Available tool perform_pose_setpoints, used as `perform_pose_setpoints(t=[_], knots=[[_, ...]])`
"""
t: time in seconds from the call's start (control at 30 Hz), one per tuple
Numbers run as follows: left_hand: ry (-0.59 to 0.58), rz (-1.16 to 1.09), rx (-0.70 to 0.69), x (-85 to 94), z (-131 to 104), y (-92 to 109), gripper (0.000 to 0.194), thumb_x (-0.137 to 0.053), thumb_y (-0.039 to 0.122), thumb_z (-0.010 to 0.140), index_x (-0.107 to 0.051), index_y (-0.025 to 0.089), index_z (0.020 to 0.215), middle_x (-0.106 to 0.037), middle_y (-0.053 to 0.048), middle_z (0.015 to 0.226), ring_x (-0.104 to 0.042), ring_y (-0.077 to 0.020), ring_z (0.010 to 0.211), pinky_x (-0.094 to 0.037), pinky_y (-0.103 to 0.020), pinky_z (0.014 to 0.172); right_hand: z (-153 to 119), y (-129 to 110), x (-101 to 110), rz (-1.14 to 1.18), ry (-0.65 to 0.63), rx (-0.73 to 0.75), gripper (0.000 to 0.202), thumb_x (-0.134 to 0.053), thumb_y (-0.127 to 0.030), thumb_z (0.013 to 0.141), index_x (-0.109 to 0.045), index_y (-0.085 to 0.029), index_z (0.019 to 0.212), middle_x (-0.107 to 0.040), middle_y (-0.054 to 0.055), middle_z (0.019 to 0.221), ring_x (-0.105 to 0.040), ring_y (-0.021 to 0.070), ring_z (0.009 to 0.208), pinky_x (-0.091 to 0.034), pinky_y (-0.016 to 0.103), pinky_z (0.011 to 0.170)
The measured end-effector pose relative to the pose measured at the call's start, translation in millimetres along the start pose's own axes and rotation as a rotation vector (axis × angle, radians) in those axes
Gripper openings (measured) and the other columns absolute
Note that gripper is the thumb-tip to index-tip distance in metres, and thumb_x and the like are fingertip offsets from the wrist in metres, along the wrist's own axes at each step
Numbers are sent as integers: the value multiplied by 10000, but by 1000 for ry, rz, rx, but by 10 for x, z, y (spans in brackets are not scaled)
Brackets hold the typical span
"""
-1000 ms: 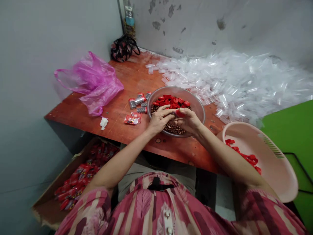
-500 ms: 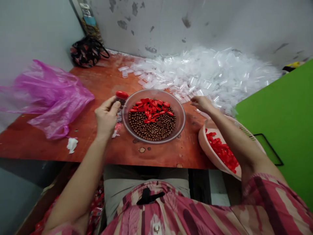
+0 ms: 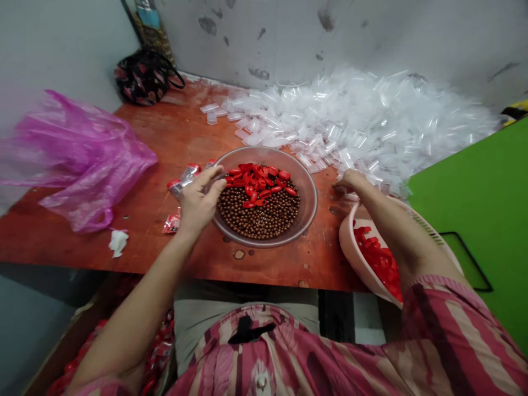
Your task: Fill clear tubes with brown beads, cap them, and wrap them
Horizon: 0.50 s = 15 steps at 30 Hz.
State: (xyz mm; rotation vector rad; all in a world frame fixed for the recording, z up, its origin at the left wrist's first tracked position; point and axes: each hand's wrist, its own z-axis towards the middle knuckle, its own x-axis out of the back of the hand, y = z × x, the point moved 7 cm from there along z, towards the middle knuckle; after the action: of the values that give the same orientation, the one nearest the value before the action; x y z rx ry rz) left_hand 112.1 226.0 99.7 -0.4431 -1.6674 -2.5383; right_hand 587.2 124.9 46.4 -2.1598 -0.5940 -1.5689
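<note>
In the head view, your left hand [image 3: 198, 208] is at the left rim of the bowl [image 3: 264, 243], thumb and forefinger parted, with nothing visible between them. Your right hand [image 3: 353, 182] is at the near edge of the clear plastic containers [image 3: 371, 121], beside the pink basin [image 3: 350, 257]. Its fingers are bent, but whether they grip a container you cannot tell from here.

The bowl holds brown beads [image 3: 264, 223], with red caps [image 3: 284, 175] lying on top toward the far side. More red pieces [image 3: 381, 261] lie in the basin.

As for progress, a few red-capped containers [image 3: 190, 173] lie left of the bowl, partly behind your left hand, and look filled and closed. Far more containers are heaped loose along the wall, apparently unfilled, and plenty of beads and caps remain, so most of this stock looks unused.
</note>
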Motion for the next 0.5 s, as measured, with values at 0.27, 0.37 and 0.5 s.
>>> perform_pose_setpoints(t=[0.27, 0.37, 0.5], knots=[[-234, -176, 29, -357, -333, 367, 372, -644, 328, 804, -665, 203, 1154, -702, -70, 1133, -663, -208, 1024, -512, -368, 962, -717, -498, 333, 752, -35, 254, 169, -684, -238, 735, -531, -181, 690, -559, -23, 547, -615, 117, 526, -562, 274, 616], [-348, -384, 175, -624, -446, 367, 460, -655, 348, 800, -611, 206, 1235, -692, -87, 1147, -689, -192, 926, -580, -328, 822, -1356, -971, 293, 1186, -209, 450, 276, -785, -259, 615, -527, -189, 688, -554, -48, 567, -577, 91, 496, -569, 285, 617], [-361, -650, 327, -786, -544, 334, 519, -652, 392, 798, -574, 174, 1262, -693, -90, 1120, -695, -165, 841, -602, -300, 728, -2089, -1461, 40, 1229, -409, 654, 347, -813, -361, 592, -535, -203, 726, -592, -42, 666, -593, 101, 562, -563, 299, 628]])
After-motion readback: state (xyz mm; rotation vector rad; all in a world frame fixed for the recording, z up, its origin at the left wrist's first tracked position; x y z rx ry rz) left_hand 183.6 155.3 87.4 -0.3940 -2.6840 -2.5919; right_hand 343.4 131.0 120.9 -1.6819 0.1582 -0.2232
